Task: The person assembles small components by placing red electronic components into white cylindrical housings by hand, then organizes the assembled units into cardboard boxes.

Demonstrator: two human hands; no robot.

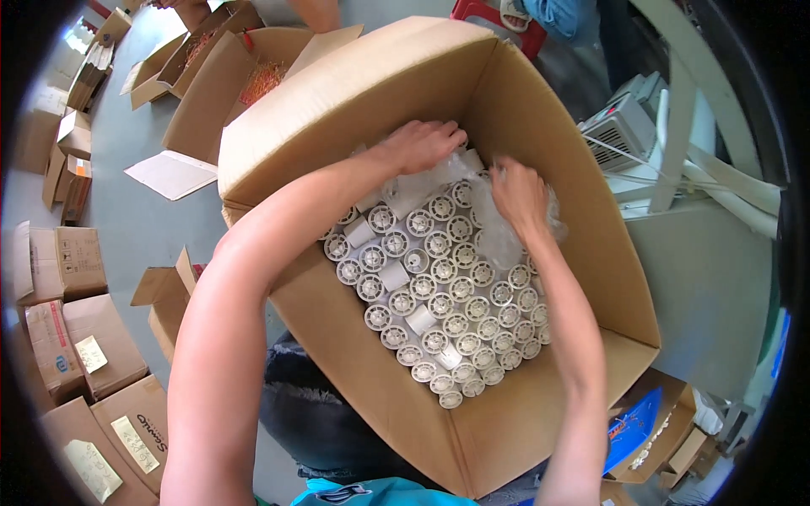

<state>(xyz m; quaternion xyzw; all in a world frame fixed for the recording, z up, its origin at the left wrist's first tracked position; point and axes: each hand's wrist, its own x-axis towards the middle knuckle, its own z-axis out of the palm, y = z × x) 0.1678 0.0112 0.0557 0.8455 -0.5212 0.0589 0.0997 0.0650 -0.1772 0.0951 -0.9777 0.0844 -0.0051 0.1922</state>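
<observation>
Two bare hands are reaching into a large open cardboard box [396, 93], both working at a sheet of clear plastic wrap [494, 232]. The left hand [419, 143] is lying palm down, fingers curled onto the wrap at the far end of the box; the right hand [519, 196] is pinching a bunched fold of it just beside and slightly nearer the body. The hands are standing a little apart. Rows of white plastic spools [439, 304] are lying below and nearer than both hands, mostly end-up, their axes vertical, a few tipped sideways. The right hand is sitting closer to them.
</observation>
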